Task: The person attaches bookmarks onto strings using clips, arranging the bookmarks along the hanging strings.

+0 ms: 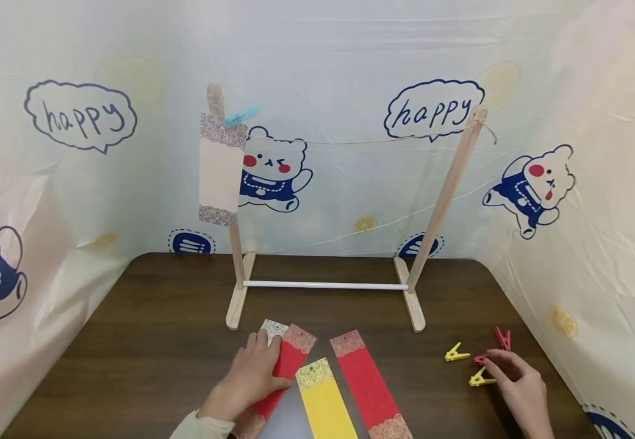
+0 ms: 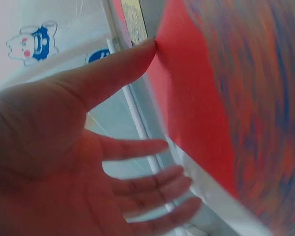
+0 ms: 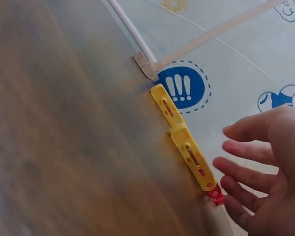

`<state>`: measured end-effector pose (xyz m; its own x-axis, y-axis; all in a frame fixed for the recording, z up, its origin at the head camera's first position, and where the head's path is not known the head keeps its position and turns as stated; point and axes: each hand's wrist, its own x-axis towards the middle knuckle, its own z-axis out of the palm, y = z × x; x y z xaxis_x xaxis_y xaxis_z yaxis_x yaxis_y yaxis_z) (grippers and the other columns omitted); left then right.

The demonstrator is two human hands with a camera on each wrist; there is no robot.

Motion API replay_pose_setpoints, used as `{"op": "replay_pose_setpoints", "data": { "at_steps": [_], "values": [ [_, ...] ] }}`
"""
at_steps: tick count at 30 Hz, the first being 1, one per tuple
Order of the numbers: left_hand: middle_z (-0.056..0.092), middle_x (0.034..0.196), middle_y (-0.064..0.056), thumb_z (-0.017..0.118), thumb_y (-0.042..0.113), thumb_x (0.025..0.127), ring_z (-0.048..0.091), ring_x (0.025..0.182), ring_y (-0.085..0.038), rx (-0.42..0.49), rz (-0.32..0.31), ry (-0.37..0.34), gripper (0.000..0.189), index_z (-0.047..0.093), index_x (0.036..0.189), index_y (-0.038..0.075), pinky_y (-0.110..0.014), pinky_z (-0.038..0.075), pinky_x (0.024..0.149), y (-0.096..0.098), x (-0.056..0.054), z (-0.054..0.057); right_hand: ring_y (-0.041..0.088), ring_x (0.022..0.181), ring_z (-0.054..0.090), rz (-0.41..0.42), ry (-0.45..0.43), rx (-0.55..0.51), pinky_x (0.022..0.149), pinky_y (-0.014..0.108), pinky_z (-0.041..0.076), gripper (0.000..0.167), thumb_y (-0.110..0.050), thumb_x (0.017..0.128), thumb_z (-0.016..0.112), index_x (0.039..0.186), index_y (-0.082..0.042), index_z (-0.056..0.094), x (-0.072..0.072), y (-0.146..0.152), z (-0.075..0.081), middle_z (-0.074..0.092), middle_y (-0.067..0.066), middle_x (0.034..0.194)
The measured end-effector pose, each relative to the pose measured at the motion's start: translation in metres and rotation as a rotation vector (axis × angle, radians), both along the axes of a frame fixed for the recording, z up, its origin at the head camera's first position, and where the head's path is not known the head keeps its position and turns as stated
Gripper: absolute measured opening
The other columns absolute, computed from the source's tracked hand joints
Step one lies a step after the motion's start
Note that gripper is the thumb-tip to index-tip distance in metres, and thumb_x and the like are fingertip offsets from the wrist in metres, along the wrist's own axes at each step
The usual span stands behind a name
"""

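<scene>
My left hand (image 1: 251, 372) lies over a red card (image 1: 295, 360) with patterned ends, fingers along its left side and thumb at its right edge. In the left wrist view the thumb (image 2: 123, 64) touches the red card and the other fingers are extended. A whitish patterned card end (image 1: 274, 329) shows beyond the fingers. My right hand (image 1: 523, 390) reaches with spread, slightly bent fingers around a small red clip (image 1: 480, 360), beside a yellow clip (image 1: 480, 379). In the right wrist view a gap shows between thumb and fingers, with nothing held there.
A yellow card (image 1: 325, 402) and a second red card (image 1: 369, 384) lie right of the left hand. Behind stands a wooden frame (image 1: 449, 195) with a string; a blue clip (image 1: 242, 116) holds a pale card (image 1: 219, 171) there. Another yellow clip (image 1: 456, 353) and red clip (image 1: 503, 338) lie nearby.
</scene>
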<state>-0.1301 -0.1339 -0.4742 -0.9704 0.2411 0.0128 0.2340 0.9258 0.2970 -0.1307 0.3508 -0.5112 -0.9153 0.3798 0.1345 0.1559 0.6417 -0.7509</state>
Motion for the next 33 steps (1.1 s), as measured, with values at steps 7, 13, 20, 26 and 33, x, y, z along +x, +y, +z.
{"op": "replay_pose_setpoints", "data": {
  "at_steps": [7, 13, 20, 26, 33],
  "values": [
    [0.053, 0.108, -0.014, 0.093, 0.025, 0.063, 0.047, 0.098, -0.030, 0.087, -0.050, -0.011, 0.075, 0.059, 0.125, 0.001, -0.049, 0.047, 0.072, -0.015, -0.010, 0.000, -0.010, 0.085, 0.056, 0.046, -0.016, 0.109, 0.076, 0.030, 0.040, 0.036, -0.042, 0.085, 0.078, 0.110, -0.017, 0.074, 0.000, 0.003, 0.000, 0.075, 0.001, 0.099],
    [0.051, 0.099, -0.014, 0.094, 0.031, 0.059, 0.048, 0.091, -0.029, 0.072, 0.044, -0.095, 0.083, 0.056, 0.126, -0.002, -0.052, 0.047, 0.073, -0.021, -0.010, 0.007, 0.032, 0.105, 0.064, 0.097, -0.015, 0.175, 0.082, 0.050, 0.044, 0.038, -0.037, 0.087, 0.078, 0.113, -0.009, 0.072, 0.001, 0.008, 0.000, 0.073, 0.015, 0.106],
    [0.056, 0.093, -0.017, 0.096, 0.033, 0.059, 0.055, 0.087, -0.033, 0.048, 0.114, -0.169, 0.090, 0.051, 0.123, -0.012, -0.055, 0.050, 0.079, -0.025, -0.011, 0.011, 0.038, 0.103, 0.064, 0.164, -0.060, 0.217, 0.078, 0.046, 0.049, 0.047, -0.033, 0.082, 0.082, 0.119, -0.007, 0.068, 0.002, 0.009, -0.001, 0.071, 0.018, 0.109],
    [0.050, 0.090, -0.014, 0.097, 0.029, 0.055, 0.051, 0.085, -0.030, 0.037, 0.105, -0.135, 0.074, 0.058, 0.107, -0.008, -0.054, 0.048, 0.076, -0.027, -0.011, 0.012, 0.017, 0.093, 0.064, 0.160, -0.074, 0.193, 0.073, 0.031, 0.047, 0.043, -0.030, 0.083, 0.082, 0.117, -0.008, 0.069, 0.002, 0.008, 0.001, 0.073, 0.011, 0.104],
    [0.052, 0.091, -0.011, 0.092, 0.017, 0.066, 0.053, 0.080, -0.025, 0.138, 0.094, -0.170, 0.053, 0.062, 0.106, -0.003, -0.046, 0.050, 0.069, -0.031, -0.013, 0.016, 0.004, 0.080, 0.060, 0.152, -0.058, 0.168, 0.068, 0.024, 0.043, 0.039, -0.026, 0.083, 0.082, 0.114, -0.005, 0.070, 0.002, 0.007, 0.000, 0.072, 0.006, 0.093]
  ]
}}
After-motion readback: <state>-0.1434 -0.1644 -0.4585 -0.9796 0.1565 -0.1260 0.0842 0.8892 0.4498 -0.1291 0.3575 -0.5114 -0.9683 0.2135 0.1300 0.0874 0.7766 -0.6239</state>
